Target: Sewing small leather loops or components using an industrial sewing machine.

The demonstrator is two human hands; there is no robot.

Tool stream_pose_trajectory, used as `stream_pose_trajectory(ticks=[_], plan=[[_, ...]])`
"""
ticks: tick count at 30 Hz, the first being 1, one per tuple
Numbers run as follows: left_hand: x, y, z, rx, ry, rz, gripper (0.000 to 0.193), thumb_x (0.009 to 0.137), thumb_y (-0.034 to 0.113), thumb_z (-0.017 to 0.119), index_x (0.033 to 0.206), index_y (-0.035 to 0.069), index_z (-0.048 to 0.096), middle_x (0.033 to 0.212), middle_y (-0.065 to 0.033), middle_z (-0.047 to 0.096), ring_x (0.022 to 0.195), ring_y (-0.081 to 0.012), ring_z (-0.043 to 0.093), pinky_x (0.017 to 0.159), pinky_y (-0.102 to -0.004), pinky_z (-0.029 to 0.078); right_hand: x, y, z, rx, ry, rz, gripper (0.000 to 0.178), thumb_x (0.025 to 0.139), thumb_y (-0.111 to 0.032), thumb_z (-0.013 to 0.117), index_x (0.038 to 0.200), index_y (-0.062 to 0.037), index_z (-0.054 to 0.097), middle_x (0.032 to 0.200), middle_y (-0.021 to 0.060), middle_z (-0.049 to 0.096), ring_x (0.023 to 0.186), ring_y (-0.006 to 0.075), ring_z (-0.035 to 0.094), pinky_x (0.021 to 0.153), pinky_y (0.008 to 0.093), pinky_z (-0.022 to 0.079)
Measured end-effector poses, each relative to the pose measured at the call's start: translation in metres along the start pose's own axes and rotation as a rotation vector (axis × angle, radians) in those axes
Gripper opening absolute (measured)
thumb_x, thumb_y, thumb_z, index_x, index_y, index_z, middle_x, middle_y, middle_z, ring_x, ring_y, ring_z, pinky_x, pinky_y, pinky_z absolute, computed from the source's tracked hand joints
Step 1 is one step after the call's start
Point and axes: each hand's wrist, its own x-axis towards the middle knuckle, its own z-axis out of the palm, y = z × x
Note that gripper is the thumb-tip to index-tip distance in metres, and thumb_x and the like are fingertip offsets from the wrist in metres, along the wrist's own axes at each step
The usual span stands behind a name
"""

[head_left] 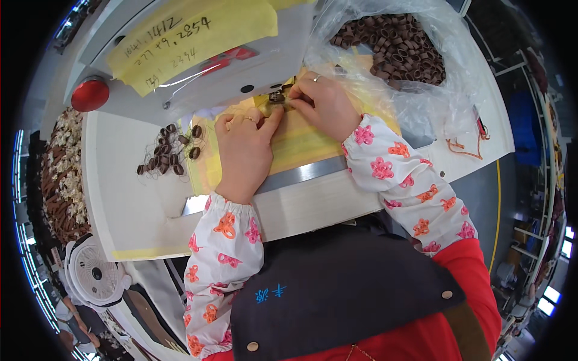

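Both my hands meet under the head of a grey-white sewing machine (241,81). A small dark brown loop (276,97) appears to sit at the stitching point between my fingertips; its details are too small to tell. My left hand (247,147) rests on the yellow-taped machine bed (301,141), its fingers curled and one digit stretched up to the loop. From the right, my right hand (328,105), with a ring on one finger, pinches close beside the loop. What lies inside either hand's fingers is hidden.
Several brown loops (162,156) with loose threads lie on the table's left. A clear plastic bag (463,90) at the back right holds many brown loops (400,51). A red button (90,94) juts out at left. A white fan (96,274) stands beyond the table's left edge.
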Motion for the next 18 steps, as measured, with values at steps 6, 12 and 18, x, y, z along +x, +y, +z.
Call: stream_pose_trajectory(ticks=[6,12,18], plan=[[0.000,0.003,0.001,0.013,0.029,-0.001,0.035,0.072,0.003,0.050,0.104,0.013,0.060,0.083,-0.0045,0.053,0.077,-0.0204,0.053,0.084,-0.0402,0.031,0.001,-0.005,0.005,0.011,0.048,-0.007,0.013,0.070,-0.003,0.065,0.080,0.0005,0.057,0.077,0.0113,0.057,0.065,0.0249,0.059,0.057,0.0309,0.047],[-0.002,0.004,0.003,-0.117,0.077,0.007,0.032,0.071,0.001,0.053,0.101,0.010,0.060,0.080,-0.0050,0.052,0.077,-0.0199,0.053,0.082,-0.0390,0.032,0.003,-0.006,0.005,-0.085,0.020,-0.001,0.016,0.070,-0.008,0.066,0.081,-0.0005,0.058,0.077,0.0107,0.058,0.065,0.0255,0.059,0.058,0.0323,0.047],[-0.016,0.028,-0.007,-0.325,0.036,-0.014,0.026,0.069,0.000,0.057,0.095,0.002,0.059,0.070,-0.0045,0.050,0.066,-0.0196,0.050,0.074,-0.0349,0.034,-0.002,-0.015,-0.001,-0.027,-0.120,-0.049,0.016,0.069,-0.006,0.064,0.078,-0.0010,0.053,0.074,0.0108,0.055,0.063,0.0259,0.058,0.055,0.0324,0.047]])
